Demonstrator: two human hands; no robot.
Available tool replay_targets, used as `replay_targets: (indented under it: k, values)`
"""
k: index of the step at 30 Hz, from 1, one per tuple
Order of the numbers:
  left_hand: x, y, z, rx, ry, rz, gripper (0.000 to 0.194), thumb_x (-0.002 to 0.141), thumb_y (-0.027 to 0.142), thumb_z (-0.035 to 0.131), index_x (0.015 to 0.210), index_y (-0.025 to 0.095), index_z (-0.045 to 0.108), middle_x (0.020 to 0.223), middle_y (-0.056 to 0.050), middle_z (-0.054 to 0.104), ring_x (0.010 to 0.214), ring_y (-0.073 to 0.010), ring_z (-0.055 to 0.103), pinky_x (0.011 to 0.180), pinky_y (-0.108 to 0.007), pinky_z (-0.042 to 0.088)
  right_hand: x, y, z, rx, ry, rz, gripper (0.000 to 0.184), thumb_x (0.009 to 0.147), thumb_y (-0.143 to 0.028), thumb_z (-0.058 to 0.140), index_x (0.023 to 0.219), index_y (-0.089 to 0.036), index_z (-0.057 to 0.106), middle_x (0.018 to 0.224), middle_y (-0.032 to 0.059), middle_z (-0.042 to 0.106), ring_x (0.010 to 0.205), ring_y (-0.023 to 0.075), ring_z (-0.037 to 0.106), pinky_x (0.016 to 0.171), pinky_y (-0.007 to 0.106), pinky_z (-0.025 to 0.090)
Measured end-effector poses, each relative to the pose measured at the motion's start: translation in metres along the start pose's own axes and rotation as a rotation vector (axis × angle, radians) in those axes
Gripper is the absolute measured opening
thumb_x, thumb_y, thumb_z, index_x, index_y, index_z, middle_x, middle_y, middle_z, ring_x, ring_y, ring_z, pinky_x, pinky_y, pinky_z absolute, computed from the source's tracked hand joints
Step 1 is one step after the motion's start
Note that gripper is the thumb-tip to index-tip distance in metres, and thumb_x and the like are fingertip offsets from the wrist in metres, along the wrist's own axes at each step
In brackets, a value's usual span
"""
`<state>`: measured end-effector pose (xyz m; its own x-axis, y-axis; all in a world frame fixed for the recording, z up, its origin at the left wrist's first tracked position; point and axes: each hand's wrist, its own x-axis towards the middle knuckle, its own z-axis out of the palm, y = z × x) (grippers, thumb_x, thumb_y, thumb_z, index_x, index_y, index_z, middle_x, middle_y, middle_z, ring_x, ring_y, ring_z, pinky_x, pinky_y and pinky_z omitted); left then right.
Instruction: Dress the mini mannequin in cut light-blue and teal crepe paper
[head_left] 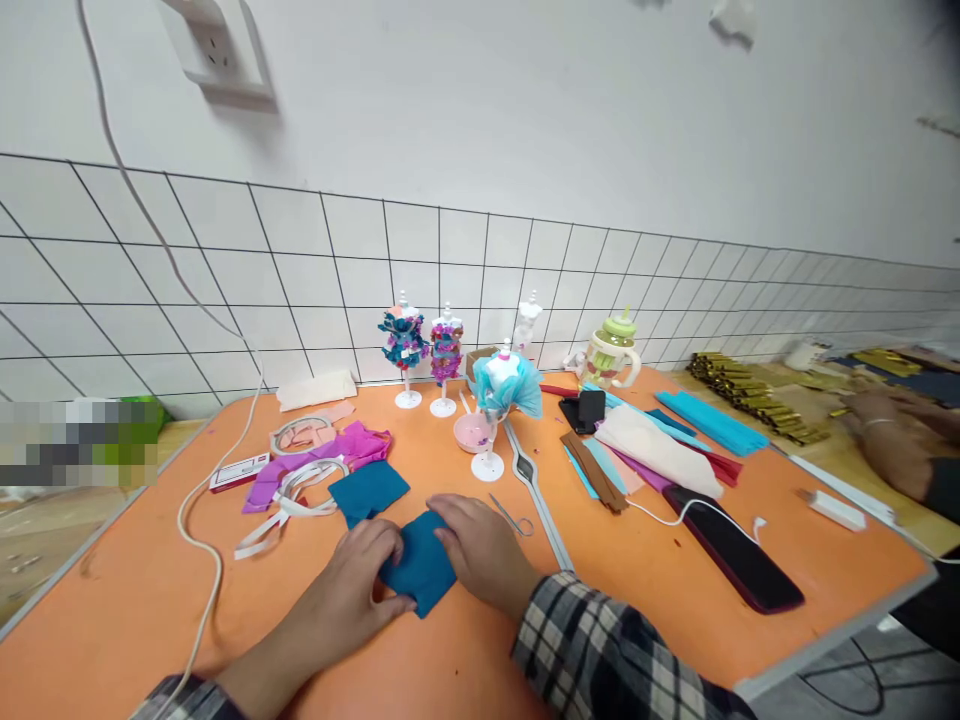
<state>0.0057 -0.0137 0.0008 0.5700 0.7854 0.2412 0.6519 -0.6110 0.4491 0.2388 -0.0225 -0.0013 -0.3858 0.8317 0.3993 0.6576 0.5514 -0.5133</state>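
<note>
A dark teal sheet [421,566], which looks like folded crepe paper, lies on the orange table in front of me. My left hand [361,580] grips its left side, thumb at the lower edge and fingers curled on the upper left. On the upper right edge, my right hand [487,555] presses and pinches the sheet between thumb and fingers. Another teal piece [369,490] lies just behind my left hand. Small scissors [514,516] rest beyond my right hand. A small dress form [507,385] wrapped in light blue ruffles stands behind them.
Two decorated dress forms [405,345] and a plain white one [529,318] stand near the wall. A pink bowl [471,434], purple paper [300,468], white ribbon rolls [311,480], a phone [735,550], a cup [611,352] and a white cable [217,560] surround. A co-worker's arm [889,445] shows right.
</note>
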Motion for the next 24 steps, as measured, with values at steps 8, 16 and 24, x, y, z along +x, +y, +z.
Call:
replay_targets:
  k: [8,16,24]
  values:
    - [-0.002,0.002,0.004,-0.181,-0.139,-0.077,0.028,0.08,0.02,0.067,0.08,0.024,0.039,0.099,-0.005,0.065,0.09,-0.0226,0.06,0.08,-0.036,0.051,0.013,0.015,0.013,-0.013,-0.114,0.061,0.028,0.09,-0.013,0.061,0.113,-0.022,0.073,0.104,0.0056,0.07,0.097,0.0201,0.066,0.084,0.031,0.053]
    - [-0.012,-0.005,-0.016,0.184,-0.099,-0.056,0.041,0.09,0.046,0.069,0.124,0.025,0.062,0.128,-0.011,0.068,0.12,-0.0357,0.06,0.102,-0.055,0.036,-0.012,0.023,-0.035,-0.017,0.108,-0.079,0.024,0.08,-0.007,0.065,0.092,-0.023,0.077,0.12,0.0071,0.067,0.108,0.0238,0.058,0.094,0.038,0.046]
    - [-0.014,0.008,-0.029,0.38,-0.148,0.107,0.019,0.094,0.039,0.063,0.092,0.022,0.071,0.093,-0.007,0.071,0.094,-0.0296,0.064,0.089,-0.046,0.042,-0.035,0.034,-0.055,-0.009,-0.21,0.035,0.041,0.073,-0.01,0.07,0.111,-0.024,0.071,0.132,0.006,0.065,0.121,0.0269,0.053,0.102,0.043,0.042]
